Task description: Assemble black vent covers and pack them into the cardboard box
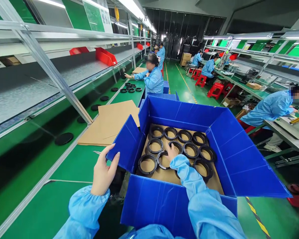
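Observation:
A blue corrugated plastic box (181,111) stands in front of me with its flaps folded outward. Inside, several black rings (155,146) lie in rows on a brown cardboard sheet (160,177). My left hand (104,169) is at the box's left flap (127,142), the flap's edge between thumb and fingers. Reaching down into the box, my right hand (173,152) has its fingertips at the rim of a black ring (178,146) in the middle row. My right sleeve covers part of the front row.
Brown cardboard sheets (112,121) lie on the green bench (74,166) to the left. Beyond them are black discs (64,138) and more black rings (131,90). A co-worker (153,79) sits farther along the bench. Red bins (106,57) rest on the shelf.

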`<state>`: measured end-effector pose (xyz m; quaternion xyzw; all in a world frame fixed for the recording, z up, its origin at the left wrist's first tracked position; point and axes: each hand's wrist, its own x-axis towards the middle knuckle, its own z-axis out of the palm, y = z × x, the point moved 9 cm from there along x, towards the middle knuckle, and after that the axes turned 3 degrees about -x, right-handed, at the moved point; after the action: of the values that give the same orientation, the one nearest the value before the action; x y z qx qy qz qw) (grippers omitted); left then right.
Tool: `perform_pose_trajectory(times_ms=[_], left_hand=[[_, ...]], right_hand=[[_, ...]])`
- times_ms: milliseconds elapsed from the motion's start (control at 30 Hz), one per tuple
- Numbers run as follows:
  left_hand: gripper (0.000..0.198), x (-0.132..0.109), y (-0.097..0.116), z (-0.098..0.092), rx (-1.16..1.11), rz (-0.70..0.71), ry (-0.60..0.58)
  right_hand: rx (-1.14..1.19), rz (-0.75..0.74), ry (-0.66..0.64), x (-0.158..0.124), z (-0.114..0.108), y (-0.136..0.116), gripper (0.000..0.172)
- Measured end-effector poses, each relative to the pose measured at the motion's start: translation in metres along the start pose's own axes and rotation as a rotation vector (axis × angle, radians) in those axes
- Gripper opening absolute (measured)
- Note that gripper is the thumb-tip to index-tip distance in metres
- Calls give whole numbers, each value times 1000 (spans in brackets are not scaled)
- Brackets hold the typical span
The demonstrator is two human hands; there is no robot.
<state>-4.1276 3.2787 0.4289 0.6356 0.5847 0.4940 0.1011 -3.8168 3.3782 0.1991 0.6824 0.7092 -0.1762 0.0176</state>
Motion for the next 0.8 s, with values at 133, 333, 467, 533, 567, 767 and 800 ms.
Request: perform_pose_trajectory(times_ms=[133,333,467,533,567,767,800], left_hand=[[43,1,2,3,28,72,-66],[41,-3,26,18,53,213,-150],[46,-7,33,25,77,245,-210],[47,-9,35,26,89,254,-223],[47,-9,36,26,94,256,-228],[47,-11,39,27,128,227,-255],[47,-11,39,26,131,222,-251]], right_hand=[[-23,-100,-68,-16,18,-8,88],[-173,-245,-17,-22,8,-33,111],[-369,-387,-123,-10,12,-60,135],[-421,-439,-219,-4,19,-67,133],[-431,-462,-264,-1,22,-71,130],[-365,-574,-337,2,22,-88,115],[-356,-590,-331,-1,21,-90,112]])
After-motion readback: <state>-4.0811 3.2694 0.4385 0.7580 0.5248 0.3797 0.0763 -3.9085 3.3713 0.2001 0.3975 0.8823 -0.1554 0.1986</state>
